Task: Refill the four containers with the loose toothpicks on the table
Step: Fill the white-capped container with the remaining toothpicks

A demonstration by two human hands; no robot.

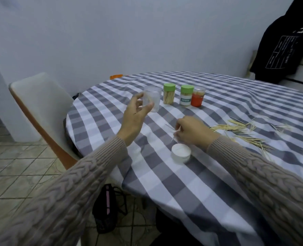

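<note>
My left hand (135, 115) holds an empty clear plastic container (152, 98) above the table, lid off. Its white lid (181, 153) lies on the cloth near the front. My right hand (191, 131) pinches a few toothpicks (176, 133) just above the cloth beside that lid. More loose toothpicks (236, 128) lie scattered to the right. Behind stand two green-lidded containers (169, 94) (186, 96) holding toothpicks, and a clear-topped one with a red label (197, 99).
The round table wears a grey and white checked cloth (182, 183). A white chair (40, 107) stands at the left, a dark bag (105, 208) lies on the tiled floor below, and a black garment (287, 50) hangs at the far right.
</note>
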